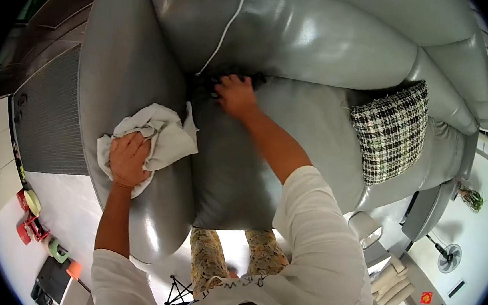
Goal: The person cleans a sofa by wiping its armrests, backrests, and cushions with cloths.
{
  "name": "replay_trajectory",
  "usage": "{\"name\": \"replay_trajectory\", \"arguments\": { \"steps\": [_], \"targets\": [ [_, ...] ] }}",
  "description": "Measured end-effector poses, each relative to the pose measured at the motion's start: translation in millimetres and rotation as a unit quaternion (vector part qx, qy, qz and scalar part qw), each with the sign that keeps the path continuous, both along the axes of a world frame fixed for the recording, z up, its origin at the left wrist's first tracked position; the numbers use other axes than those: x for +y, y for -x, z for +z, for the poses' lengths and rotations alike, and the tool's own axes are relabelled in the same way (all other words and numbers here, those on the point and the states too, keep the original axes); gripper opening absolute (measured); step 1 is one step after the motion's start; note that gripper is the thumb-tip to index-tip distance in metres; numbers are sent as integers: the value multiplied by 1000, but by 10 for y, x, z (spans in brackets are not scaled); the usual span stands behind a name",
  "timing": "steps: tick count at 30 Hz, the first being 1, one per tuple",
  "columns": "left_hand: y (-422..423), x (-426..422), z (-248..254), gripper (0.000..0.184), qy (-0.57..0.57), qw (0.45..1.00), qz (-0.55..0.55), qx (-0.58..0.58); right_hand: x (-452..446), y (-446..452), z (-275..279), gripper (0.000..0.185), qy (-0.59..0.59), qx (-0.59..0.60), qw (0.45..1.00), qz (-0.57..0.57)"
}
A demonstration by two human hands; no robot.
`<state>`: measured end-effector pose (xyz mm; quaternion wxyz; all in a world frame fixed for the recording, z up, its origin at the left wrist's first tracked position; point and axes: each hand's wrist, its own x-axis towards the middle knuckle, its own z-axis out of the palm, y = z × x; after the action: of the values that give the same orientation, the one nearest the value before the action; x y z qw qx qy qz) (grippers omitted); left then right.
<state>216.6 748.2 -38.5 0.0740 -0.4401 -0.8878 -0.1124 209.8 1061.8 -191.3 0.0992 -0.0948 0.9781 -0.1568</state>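
Note:
My left hand (pixel 129 160) presses on a crumpled pale cloth (pixel 168 136) that lies over the armrest (pixel 129 75) of a grey leather sofa. The fingers of that hand are spread on the fabric. My right hand (pixel 237 97) reaches to the back corner of the seat (pixel 234 170), where its fingers touch a dark bundle (pixel 257 81) that I cannot make out clearly. A white cable (pixel 226 30) runs down the backrest and ends near this hand. Whether those fingers grip anything is unclear.
A black-and-white checked cushion (pixel 392 133) leans on the seat at the right. Beyond the armrest lies a dark ribbed surface (pixel 49 116). At the lower right, a fan (pixel 448 258) and a plant (pixel 470 198) are in view. Several small items are at the far left.

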Motion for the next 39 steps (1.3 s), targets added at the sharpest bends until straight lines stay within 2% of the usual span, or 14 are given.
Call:
{"name": "replay_trajectory", "arguments": {
  "steps": [5, 9, 14, 16, 17, 19, 21, 25, 29, 31, 34, 36, 37, 39],
  "targets": [
    [12, 14, -11, 40, 13, 1000, 3, -11, 1466, -558, 174, 34, -128, -53, 977, -164],
    [-6, 28, 21, 39, 32, 999, 7, -27, 2897, -1322, -224, 39, -164, -31, 929, -329],
    [-17, -83, -46, 53, 95, 992, 38, -73, 2491, -1068, 10, 42, -178, -149, 823, -519],
    [-12, -84, -63, 52, 60, 996, 25, -52, 2054, -1012, -94, 47, -143, -52, 863, -481],
    [-6, -86, -76, 50, 51, 997, 20, -46, 1636, -909, 61, 45, -119, -74, 877, -459],
    [-2, -95, -85, 46, 45, 998, 15, -39, 1073, -1019, -151, 42, -66, 25, 948, -309],
    [-9, -113, -101, 43, 51, 998, 16, -37, 395, -1243, -94, 42, -59, 85, 964, -243],
    [-4, -149, -144, 43, -4, 1000, -3, -27, -717, -1959, 369, 45, -25, -15, 980, -198],
    [-17, -147, -199, 40, -15, 1000, -9, -3, -1854, -3089, 287, 47, 25, -71, 988, -135],
    [-33, -139, -243, 40, -27, 1000, -9, 14, -2405, -3636, 151, 40, 32, -197, 973, -114],
    [-45, -140, -222, 38, -7, 1000, 0, 3, -2811, -4206, -14, 34, 58, -161, 982, -84],
    [-37, -138, -224, 38, -24, 999, -3, 24, -2939, -4430, -93, 28, 74, -259, 963, -21],
    [-65, -95, -132, 39, -16, 1000, 0, 6, -2917, -4273, 158, 22, 71, -323, 943, 21],
    [-47, -144, -175, 38, -39, 999, 6, 2, -3008, -4320, 54, 14, 132, -216, 962, 105]
  ]
}}
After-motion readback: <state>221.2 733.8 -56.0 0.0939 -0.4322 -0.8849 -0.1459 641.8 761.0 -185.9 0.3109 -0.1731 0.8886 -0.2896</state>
